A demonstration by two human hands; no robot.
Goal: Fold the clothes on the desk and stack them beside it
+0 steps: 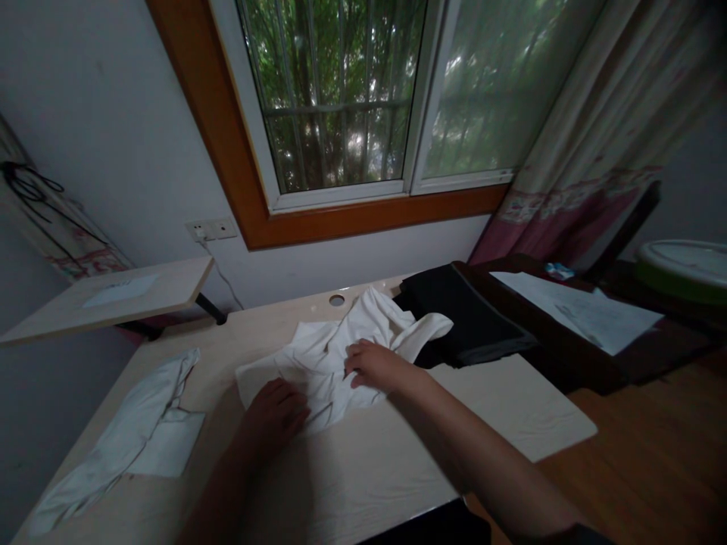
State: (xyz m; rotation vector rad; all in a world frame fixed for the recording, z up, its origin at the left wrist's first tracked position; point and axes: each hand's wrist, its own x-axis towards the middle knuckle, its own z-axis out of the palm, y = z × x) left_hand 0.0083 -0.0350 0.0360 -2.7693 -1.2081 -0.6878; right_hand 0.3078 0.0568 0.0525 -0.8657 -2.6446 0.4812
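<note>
A rumpled white cloth [323, 352], maybe a garment, lies in loose folds on the pale wooden desk [369, 469]. My right hand [375, 365] reaches over from the right, its fingers curled and pinching a fold near the cloth's middle. At the near left edge, my left hand [276, 412] rests palm down on the fabric, with fingers laid over it and slightly bent. One end of the cloth sticks up toward the right, partly over a folded black cloth [469, 314]. Folds hide its exact shape.
A folded white garment [133, 431] lies at the desk's left side. A raised shelf [113, 295] stands at the back left. Behind the desk are a cable hole [337, 300], a wall socket [210, 229] and a window. To the right, a dark table holds paper sheets [573, 309].
</note>
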